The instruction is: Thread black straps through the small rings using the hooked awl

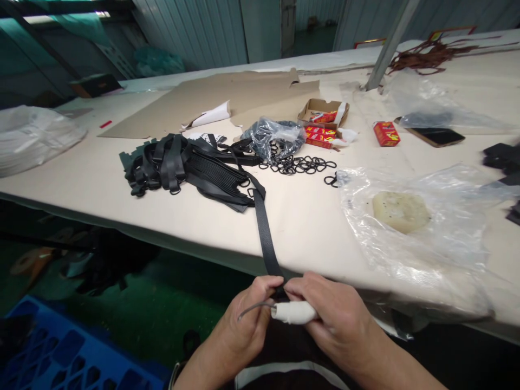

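The left hand (pixel 248 309) is pinching the black strap (pixel 266 238) between thumb and fingers near the table's front edge, and the right hand (pixel 339 311) is gripping the same strap just beside it while also clasping a white-wrapped handle (pixel 294 312) with a thin, curved metal tip. The strap is running from the hands up over the edge of the cream-covered table (pixel 300 222) to a bundle of black straps (pixel 174 165) lying to the left. Black metal rings (pixel 304 164) are lying loose beside that bundle, near a clear plastic bag (pixel 276 138) and red-and-yellow small boxes (pixel 319 136). A yellowish block (pixel 401 211) is resting on clear plastic sheeting (pixel 450 238) to the right.
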Demonstrator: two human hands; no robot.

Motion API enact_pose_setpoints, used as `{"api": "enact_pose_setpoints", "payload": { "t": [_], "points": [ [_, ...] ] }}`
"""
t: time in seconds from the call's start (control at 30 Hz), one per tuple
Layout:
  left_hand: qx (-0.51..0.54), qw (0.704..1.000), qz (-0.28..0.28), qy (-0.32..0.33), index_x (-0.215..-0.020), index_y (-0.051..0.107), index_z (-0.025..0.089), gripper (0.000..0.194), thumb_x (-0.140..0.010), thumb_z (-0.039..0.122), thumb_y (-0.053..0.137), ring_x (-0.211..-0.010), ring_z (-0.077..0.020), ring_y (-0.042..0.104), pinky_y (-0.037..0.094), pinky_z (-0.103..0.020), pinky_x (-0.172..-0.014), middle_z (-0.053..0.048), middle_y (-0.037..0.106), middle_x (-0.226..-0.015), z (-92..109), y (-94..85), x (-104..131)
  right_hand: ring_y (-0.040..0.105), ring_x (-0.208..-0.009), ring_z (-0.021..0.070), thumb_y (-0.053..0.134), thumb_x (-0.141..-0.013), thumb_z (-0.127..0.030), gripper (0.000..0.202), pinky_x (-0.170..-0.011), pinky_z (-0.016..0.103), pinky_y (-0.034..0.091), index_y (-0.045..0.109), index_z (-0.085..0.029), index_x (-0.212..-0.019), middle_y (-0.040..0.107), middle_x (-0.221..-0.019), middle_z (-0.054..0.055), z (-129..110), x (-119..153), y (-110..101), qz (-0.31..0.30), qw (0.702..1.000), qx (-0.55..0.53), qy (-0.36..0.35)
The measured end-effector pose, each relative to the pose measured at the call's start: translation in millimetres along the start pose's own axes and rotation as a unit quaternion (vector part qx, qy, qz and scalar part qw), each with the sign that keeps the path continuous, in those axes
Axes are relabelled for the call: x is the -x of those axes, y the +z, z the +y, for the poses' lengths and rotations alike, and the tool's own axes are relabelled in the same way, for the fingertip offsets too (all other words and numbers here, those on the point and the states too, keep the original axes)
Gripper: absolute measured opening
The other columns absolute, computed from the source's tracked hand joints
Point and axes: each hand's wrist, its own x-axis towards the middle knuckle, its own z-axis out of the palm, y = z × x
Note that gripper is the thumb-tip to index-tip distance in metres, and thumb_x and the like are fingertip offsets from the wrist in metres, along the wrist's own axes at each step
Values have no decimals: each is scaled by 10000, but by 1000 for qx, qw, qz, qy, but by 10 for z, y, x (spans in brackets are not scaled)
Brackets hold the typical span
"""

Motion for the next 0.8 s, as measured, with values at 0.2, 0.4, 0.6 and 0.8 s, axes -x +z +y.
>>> {"api": "enact_pose_setpoints", "payload": {
  "t": [0.2, 0.4, 0.6, 0.8],
  "points": [
    [40, 997, -46, -44, -1148, 452, 200, 397, -799, 26, 382, -895, -165, 641, 508, -240, -772, -68, 645, -1007, 34, -19, -35, 530, -529, 186, 377, -800, 18, 236, -485, 299, 382, 558, -116, -871, 571, -666, 56, -65, -44, -101, -71, 977, 184, -84],
    [59, 994, -62, -68, -1149, 454, 211, 355, -830, 66, 392, -912, -178, 635, 506, -259, -769, -69, 651, -1025, 3, -2, -24, 502, -503, 175, 387, -765, 13, 219, -460, 283, 348, 534, -148, -786, 547, -634, 36, -37, -77, -98, -95, 977, 180, -69],
    [84, 995, -34, -52, -1250, 372, 261, 393, -895, 96, 350, -1041, -159, 597, 462, -263, -891, -47, 637, -1123, -33, 29, -11, 420, -493, 99, 464, -774, -129, 91, -455, 194, 344, 511, -196, -734, 464, -581, -44, 7, -50, -221, 14, 961, -106, 255],
    [141, 987, -36, -64, -1419, 92, 303, 570, -928, 136, 329, -1033, -154, 591, 436, -275, -921, -41, 640, -1129, -23, 55, 9, 341, -494, 105, 502, -823, -365, 302, -459, 222, 297, 462, -190, -581, 352, -520, -43, -52, 52, -184, 26, 906, -181, 381]
  ]
}}
